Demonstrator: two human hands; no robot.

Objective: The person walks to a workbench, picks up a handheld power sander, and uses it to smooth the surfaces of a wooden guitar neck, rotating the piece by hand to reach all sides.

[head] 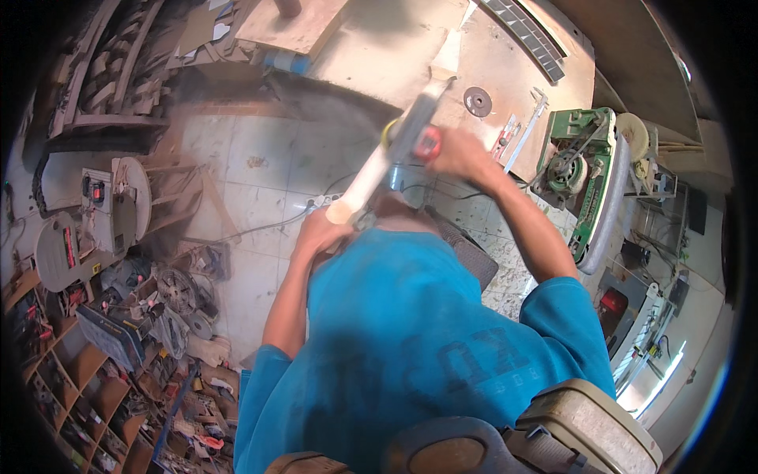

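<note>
A pale round wooden piece (368, 178) runs slantwise from my body up to the bench, its near end flat and round. My left hand (324, 232) is closed around that near end. In my right hand (459, 154) is a tool with a red grip (429, 143); its long dark body (414, 124) is blurred and lies along the wood's right side. A yellow ring (388, 133) shows around the wood near the tool. The wood's far part, with a wider carved section (445, 56), lies over the workbench (379, 65).
On the bench lie a dark abrasive disc (478, 101), a caliper (527, 130) and a slatted dark strip (527, 35). A green belt machine (583, 183) stands at the right. Cables (278, 224) cross the tiled floor; shelves (89, 391) and clutter fill the lower left.
</note>
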